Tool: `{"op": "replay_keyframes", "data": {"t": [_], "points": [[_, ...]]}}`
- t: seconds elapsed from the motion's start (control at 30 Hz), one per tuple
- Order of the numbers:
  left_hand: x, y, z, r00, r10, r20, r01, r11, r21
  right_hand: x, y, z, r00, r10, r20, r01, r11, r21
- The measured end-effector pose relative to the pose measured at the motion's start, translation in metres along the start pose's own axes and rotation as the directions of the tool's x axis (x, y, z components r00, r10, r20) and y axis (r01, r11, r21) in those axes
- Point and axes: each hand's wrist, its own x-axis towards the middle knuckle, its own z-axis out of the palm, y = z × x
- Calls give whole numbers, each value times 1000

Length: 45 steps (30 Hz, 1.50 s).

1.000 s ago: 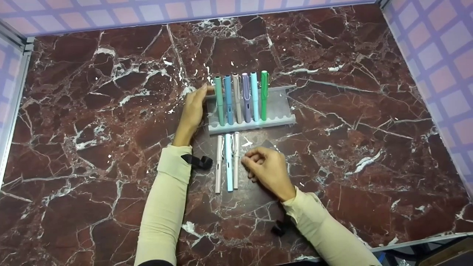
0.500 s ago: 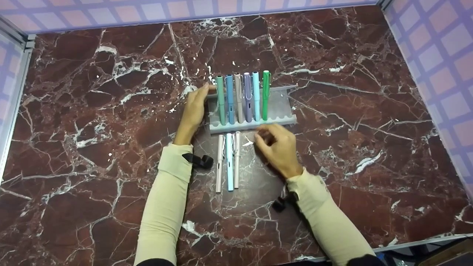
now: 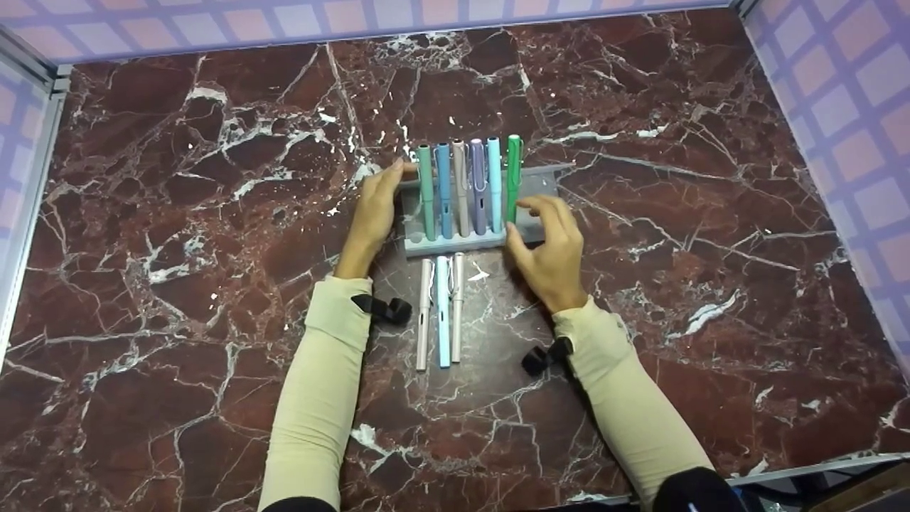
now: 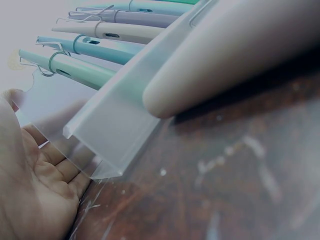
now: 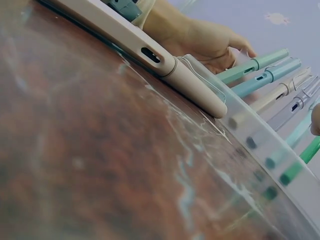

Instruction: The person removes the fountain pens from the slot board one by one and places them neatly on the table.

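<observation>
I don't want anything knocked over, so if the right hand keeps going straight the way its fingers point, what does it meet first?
Probably the green pen, the rightmost one in the clear rack. The right hand already reaches over the rack's empty end, fingers aimed up and left towards that pen. Depth is unclear, so it may touch the rack first.

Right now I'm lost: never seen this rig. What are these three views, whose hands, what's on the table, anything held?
No machine here: a person's two bare hands, with a camera on the head and one on each wrist. The wide picture is the head view; the two close, blurred ones look out from the wrists. On the marble table stands a clear pen rack with six pens in it. Three loose pens lie in front of it. The left hand rests flat against the rack's left end. The right hand curls over the rack beside the green pen; whether it grips anything is unclear.
</observation>
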Motion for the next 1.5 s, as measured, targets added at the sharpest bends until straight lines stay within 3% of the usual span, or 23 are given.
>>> {"op": "replay_keyframes", "data": {"t": [0.37,0.87,1.1,1.37,1.5], "points": [[0,-1,0,1000,21,7,-22,1000,18,2,2,-1,992,75,99,-68,995,-72],[0,-1,-1,1000,-7,9,7,1000,-10,4,-1,0,984,139,111,-131,988,-78],[0,-2,-1,1000,2,13,-2,1000,2,4,-4,0,983,164,83,-158,984,-77],[0,-1,-1,1000,16,3,-16,1000,26,3,-5,-2,973,227,36,-228,974,14],[0,0,0,1000,16,13,-16,1000,18,3,-4,-3,975,222,-7,-222,974,34]]}}
